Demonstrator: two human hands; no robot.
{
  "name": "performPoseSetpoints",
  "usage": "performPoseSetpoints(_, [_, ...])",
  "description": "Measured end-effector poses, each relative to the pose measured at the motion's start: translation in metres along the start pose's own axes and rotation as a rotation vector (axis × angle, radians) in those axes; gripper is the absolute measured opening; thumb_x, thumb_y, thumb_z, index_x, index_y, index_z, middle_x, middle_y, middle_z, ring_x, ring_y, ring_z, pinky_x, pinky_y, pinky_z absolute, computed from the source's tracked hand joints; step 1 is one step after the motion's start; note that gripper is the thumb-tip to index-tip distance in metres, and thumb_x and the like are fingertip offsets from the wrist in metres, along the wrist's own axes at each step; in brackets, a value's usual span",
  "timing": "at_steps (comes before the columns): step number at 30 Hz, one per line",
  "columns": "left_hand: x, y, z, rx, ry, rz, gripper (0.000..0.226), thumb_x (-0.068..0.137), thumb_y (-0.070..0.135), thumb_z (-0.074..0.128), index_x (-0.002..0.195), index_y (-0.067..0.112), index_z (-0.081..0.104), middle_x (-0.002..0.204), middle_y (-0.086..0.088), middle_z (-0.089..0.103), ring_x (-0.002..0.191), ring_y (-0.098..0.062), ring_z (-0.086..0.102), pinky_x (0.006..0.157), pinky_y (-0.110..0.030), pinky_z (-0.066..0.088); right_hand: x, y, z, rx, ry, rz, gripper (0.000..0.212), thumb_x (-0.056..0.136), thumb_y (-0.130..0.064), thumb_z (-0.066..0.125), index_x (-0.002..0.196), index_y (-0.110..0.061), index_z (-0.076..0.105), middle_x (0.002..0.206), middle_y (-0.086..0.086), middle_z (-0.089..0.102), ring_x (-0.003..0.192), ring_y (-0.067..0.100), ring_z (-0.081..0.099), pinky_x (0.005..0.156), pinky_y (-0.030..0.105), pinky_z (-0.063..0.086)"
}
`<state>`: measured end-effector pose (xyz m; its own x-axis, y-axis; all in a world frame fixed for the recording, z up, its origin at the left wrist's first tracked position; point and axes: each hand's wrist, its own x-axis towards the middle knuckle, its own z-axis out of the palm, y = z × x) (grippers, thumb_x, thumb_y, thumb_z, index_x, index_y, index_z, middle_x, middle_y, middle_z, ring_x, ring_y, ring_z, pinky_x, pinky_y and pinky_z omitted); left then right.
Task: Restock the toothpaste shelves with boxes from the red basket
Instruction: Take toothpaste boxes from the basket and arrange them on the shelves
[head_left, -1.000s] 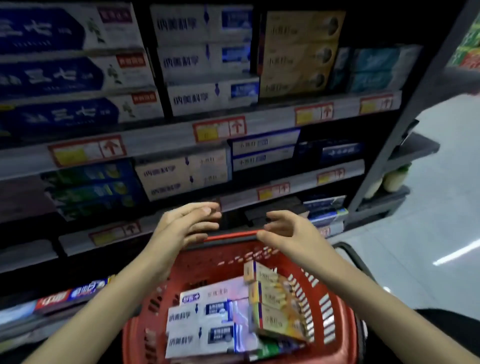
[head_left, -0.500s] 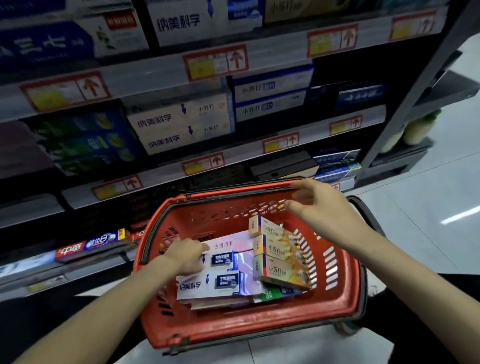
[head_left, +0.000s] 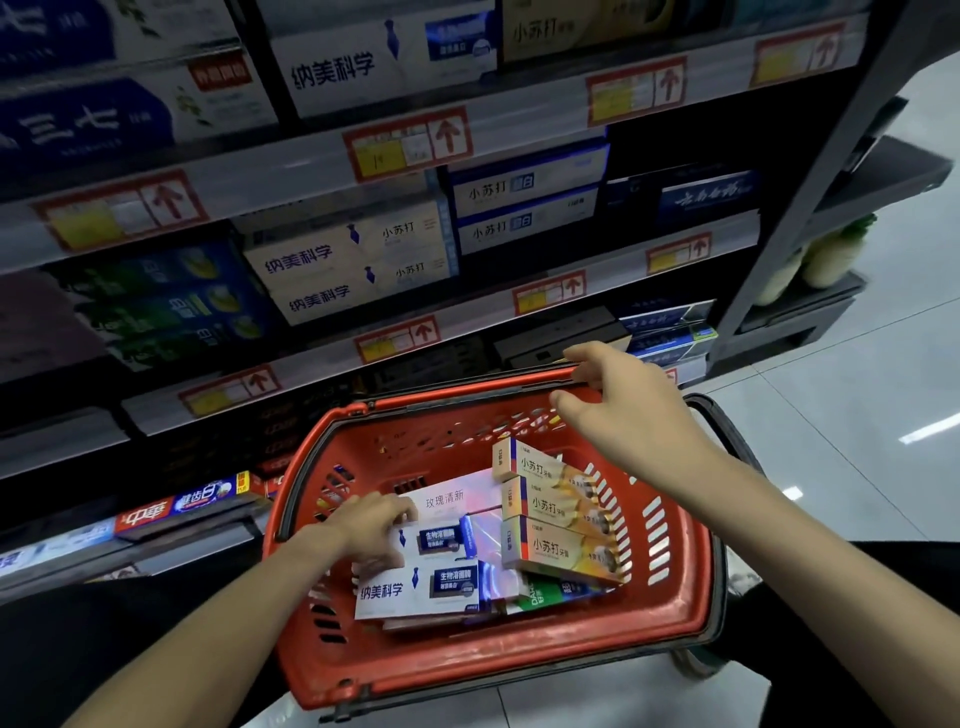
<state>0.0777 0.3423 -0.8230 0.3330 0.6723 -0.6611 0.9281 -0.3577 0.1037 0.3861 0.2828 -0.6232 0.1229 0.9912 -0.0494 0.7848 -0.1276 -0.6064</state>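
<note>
A red basket (head_left: 467, 670) stands low in front of the toothpaste shelves (head_left: 311, 161). Inside it lie white toothpaste boxes with blue labels (head_left: 441, 540) on the left and three gold boxes (head_left: 561, 512) stacked on edge at the right. My left hand (head_left: 371, 527) is inside the basket, its fingers and thumb curled round the left end of a white box. My right hand (head_left: 618, 402) reaches over the basket's far rim, fingers resting on the black handle (head_left: 467, 387) there, thumb spread; whether it grips the handle is unclear.
Shelves with red-framed price tags (head_left: 408, 143) hold rows of white, blue, green and gold boxes. A red and blue box (head_left: 182, 506) lies on the lowest shelf at left. The shelf's dark end post (head_left: 810, 171) rises at right, with pale tiled floor (head_left: 857, 415) beyond.
My left hand went down from above the basket onto the white boxes and closed on one. My right hand moved to the far rim. The view tilted down.
</note>
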Motion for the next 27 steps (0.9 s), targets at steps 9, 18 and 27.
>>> performPoseSetpoints(9, [-0.041,0.023,-0.091,-0.142,0.16,0.163,0.038,0.08,0.04,0.083,0.113,0.033,0.066,0.104,0.005,0.054,0.095,-0.015,0.057,0.084,-0.034,0.05,0.003,-0.025,-0.003,0.021,-0.095,-0.018,0.058,0.095,-0.037,0.067,0.149,-0.022,0.05,0.127,0.002,0.069,0.092,0.015,0.061,0.081,0.026,0.042])
performPoseSetpoints(18, [-0.142,0.074,-0.155,-0.87,0.626,0.273,0.039,0.068,0.032,0.094,0.104,0.027,0.08,0.101,0.013,0.079,0.097,-0.005,0.073,0.091,-0.031,0.056,0.006,-0.042,-0.003,0.393,-0.199,0.098,0.085,0.071,-0.058,0.086,0.142,-0.025,0.054,0.134,-0.002,0.064,0.115,0.012,0.063,0.081,0.022,0.049])
performPoseSetpoints(27, [-0.164,0.075,-0.173,-1.409,0.778,0.217,0.026,0.074,0.026,0.086,0.098,0.015,0.081,0.096,-0.007,0.08,0.097,-0.023,0.076,0.092,-0.039,0.058,0.017,-0.046,-0.01,1.135,-0.175,0.206,0.051,0.068,-0.028,0.09,0.113,-0.012,0.072,0.106,0.018,0.077,0.095,0.033,0.077,0.082,0.046,0.061])
